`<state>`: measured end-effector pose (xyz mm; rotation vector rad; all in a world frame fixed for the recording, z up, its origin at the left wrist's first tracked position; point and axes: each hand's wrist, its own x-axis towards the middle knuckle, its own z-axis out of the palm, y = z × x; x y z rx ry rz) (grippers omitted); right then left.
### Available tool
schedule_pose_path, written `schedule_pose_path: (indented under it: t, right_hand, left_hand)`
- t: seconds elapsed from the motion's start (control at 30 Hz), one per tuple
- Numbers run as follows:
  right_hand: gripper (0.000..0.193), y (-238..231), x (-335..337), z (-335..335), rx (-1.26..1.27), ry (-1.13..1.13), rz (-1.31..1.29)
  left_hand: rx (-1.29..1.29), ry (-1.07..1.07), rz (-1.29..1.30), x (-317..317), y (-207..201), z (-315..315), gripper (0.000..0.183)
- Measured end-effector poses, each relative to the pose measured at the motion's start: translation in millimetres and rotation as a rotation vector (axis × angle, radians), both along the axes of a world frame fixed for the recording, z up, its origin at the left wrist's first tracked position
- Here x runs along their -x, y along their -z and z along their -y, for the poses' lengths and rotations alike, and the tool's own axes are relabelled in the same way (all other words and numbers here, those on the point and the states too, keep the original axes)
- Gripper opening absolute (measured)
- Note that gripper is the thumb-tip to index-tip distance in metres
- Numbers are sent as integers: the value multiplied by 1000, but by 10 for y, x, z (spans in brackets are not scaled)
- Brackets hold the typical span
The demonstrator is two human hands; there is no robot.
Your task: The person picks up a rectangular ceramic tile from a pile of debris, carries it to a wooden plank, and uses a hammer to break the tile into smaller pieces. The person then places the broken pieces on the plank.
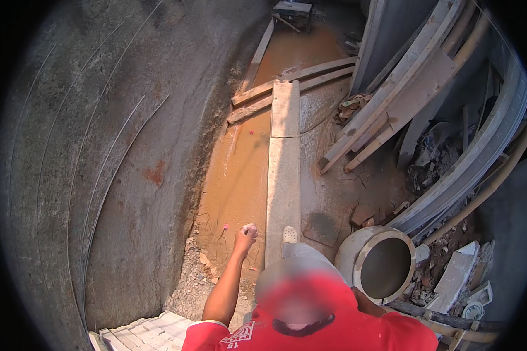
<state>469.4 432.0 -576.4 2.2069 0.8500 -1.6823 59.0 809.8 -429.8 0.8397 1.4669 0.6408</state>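
Note:
My left hand point(246, 235) is stretched out ahead at the end of a bare forearm, over muddy orange water point(228, 181). Its fingers are curled closed, and whatever they may hold is hidden. Beside it runs a long, pale narrow plank point(283, 181), with the hand just left of its edge. A foot in a pale clog point(290, 234) rests on this plank. My right arm point(367, 302) shows only in part below the red sleeve, close to a round pale pot point(346, 257) with a wide mouth; the right hand itself is out of sight.
Two wooden beams point(257, 108) cross under the plank's far end. A rough grey wall point(129, 146) rises on the left. Long boards and poles point(404, 99) lean at the right, above rubble point(430, 158). Gravel point(190, 281) lies near my left elbow. A small table point(293, 9) stands far off.

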Motion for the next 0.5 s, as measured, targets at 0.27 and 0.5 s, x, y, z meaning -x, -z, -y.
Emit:
schedule_pose_path:
  t: [0.27, 0.5]
  right_hand:
    - [28, -901, -389, -2369, -78, 392, -64]
    - [28, -1181, -644, -4064, -241, 482, 22]
  left_hand:
    - [124, -332, -6, 443, 403, -680, 33]
    - [860, -342, -163, 865, 1165, 73, 17]
